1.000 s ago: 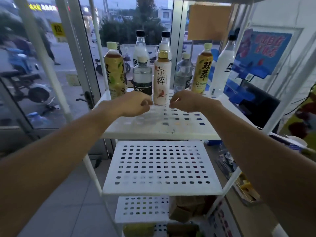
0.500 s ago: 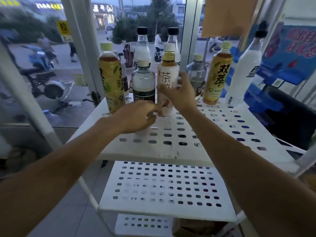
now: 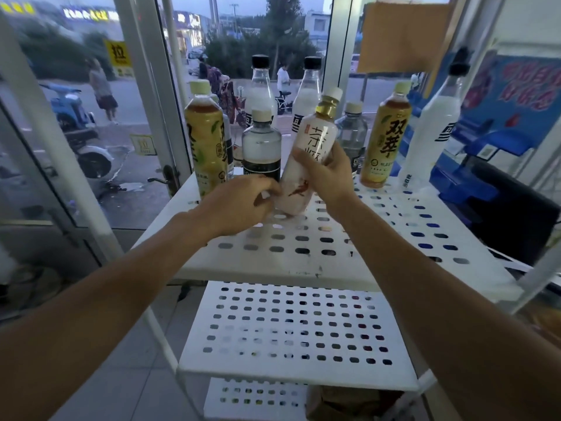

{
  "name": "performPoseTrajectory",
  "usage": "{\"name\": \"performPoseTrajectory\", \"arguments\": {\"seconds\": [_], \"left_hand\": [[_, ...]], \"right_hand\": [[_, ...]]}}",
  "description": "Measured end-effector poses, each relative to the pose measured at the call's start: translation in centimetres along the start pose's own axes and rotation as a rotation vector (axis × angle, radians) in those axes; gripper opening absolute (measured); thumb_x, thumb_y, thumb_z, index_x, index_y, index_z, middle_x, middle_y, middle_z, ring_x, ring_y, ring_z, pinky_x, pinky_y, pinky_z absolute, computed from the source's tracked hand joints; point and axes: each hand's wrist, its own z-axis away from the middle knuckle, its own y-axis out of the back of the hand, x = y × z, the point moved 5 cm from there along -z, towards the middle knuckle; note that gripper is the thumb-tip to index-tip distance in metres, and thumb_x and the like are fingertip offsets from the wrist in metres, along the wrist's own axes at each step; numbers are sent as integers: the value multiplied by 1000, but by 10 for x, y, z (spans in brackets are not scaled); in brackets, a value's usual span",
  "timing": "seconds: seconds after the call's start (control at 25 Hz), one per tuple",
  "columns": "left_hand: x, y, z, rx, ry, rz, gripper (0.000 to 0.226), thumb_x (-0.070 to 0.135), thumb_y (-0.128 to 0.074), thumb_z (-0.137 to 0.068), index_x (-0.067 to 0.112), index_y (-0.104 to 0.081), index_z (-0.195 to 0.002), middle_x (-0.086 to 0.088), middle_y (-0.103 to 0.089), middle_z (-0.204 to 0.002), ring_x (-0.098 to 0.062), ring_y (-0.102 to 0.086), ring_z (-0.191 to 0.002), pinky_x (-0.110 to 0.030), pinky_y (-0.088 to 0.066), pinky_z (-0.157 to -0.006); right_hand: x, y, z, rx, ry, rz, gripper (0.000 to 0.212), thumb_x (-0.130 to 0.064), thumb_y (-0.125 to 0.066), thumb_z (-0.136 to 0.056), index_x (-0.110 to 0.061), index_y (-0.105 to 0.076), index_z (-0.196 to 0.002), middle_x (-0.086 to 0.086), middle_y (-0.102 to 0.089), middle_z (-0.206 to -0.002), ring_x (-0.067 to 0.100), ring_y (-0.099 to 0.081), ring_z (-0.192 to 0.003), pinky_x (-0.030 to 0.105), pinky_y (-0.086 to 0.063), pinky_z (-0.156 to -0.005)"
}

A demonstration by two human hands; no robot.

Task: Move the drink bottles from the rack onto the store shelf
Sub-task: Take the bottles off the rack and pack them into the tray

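My right hand (image 3: 326, 174) grips a white-labelled tea bottle (image 3: 312, 141) with a cream cap, tilted to the right and lifted off the rack's top shelf (image 3: 303, 259). My left hand (image 3: 239, 205) is at the bottle's lower end, fingers curled against it. Behind stand a clear bottle with a black label (image 3: 261, 147), a yellow-green tea bottle (image 3: 206, 141), two tall black-capped bottles (image 3: 260, 86), a small clear bottle (image 3: 352, 132), an amber tea bottle (image 3: 387, 138) and a tall white bottle (image 3: 431, 126).
The white perforated rack has a lower shelf (image 3: 291, 332) and a third below it with brown packages (image 3: 343, 402). A glass door (image 3: 91, 117) stands left and behind. A blue display (image 3: 491, 138) and a dark object (image 3: 510, 208) lie to the right.
My right hand reached forward, closed round the white-labelled tea bottle, then lifted and tilted it. My left hand moved up to the bottle's base. The view moved closer to the rack.
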Motion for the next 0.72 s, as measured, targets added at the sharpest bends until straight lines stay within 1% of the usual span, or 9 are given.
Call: {"name": "performPoseTrajectory", "arguments": {"seconds": [0.04, 0.12, 0.2, 0.24, 0.28, 0.36, 0.48, 0.6, 0.72], "left_hand": [[3, 3, 1, 40, 6, 30, 33, 40, -51, -95, 30, -58, -126, 8, -65, -111, -10, -60, -88, -37, -54, -78], [9, 6, 4, 102, 56, 127, 54, 58, -48, -89, 29, -48, -135, 13, -62, -115, -9, -60, -93, -36, -53, -80], [15, 5, 6, 82, 144, 294, 74, 71, -52, -78, 29, -44, -138, 16, -60, -119, -7, -61, -99, -34, -52, -87], [20, 2, 9, 60, 161, 391, 79, 72, -57, -73, 28, -46, -138, 15, -62, -120, -6, -63, -100, -34, -53, -88], [24, -1, 12, 65, 146, 477, 78, 70, -63, -71, 27, -51, -134, 12, -66, -117, -6, -65, -98, -37, -55, -88], [32, -1, 20, 136, 97, 603, 61, 54, -74, -72, 23, -62, -124, 7, -72, -107, -8, -69, -92, -41, -57, -84], [44, 3, 35, 184, 84, 736, 48, 31, -80, -75, 22, -66, -121, 6, -72, -106, -7, -70, -90, -37, -59, -82], [62, 1, 49, 118, 76, 870, 43, 25, -80, -75, 22, -67, -116, 5, -72, -104, -9, -71, -86, -36, -60, -77], [85, -13, 63, 12, 47, 912, 45, 27, -80, -74, 20, -68, -117, 3, -73, -103, -14, -71, -87, -39, -60, -76]], "right_hand": [[0, 3, 5, 2, -28, -44, 44, -30, -80, -78, -13, -60, -113, 3, -72, -101, 18, -71, -91, 43, -60, -82], [-6, 9, 14, -1, -58, -100, 34, -26, -78, -82, -14, -61, -109, 5, -72, -100, 21, -72, -91, 47, -60, -82], [-14, 12, 25, -22, -84, -170, 28, -23, -75, -84, -13, -61, -106, 7, -71, -100, 24, -72, -91, 47, -60, -80], [-19, 12, 33, -44, -105, -210, 27, -21, -74, -86, -12, -61, -107, 8, -71, -100, 24, -72, -90, 45, -61, -78], [-23, 12, 41, -71, -127, -245, 28, -21, -73, -86, -12, -60, -109, 8, -71, -99, 24, -72, -88, 42, -61, -75], [-35, 13, 56, -115, -145, -250, 29, -19, -72, -87, -11, -59, -112, 8, -70, -98, 23, -71, -87, 39, -60, -73], [-49, 18, 81, -128, -127, -228, 36, -17, -71, -87, -10, -57, -120, 10, -70, -105, 26, -70, -94, 37, -60, -75], [-54, 37, 110, -104, -102, -236, 40, -19, -69, -89, -14, -56, -127, 12, -69, -114, 25, -71, -97, 34, -59, -74], [-49, 64, 144, -51, -118, -206, 35, -24, -66, -91, -20, -58, -125, 10, -70, -112, 23, -71, -95, 35, -59, -78]]}}
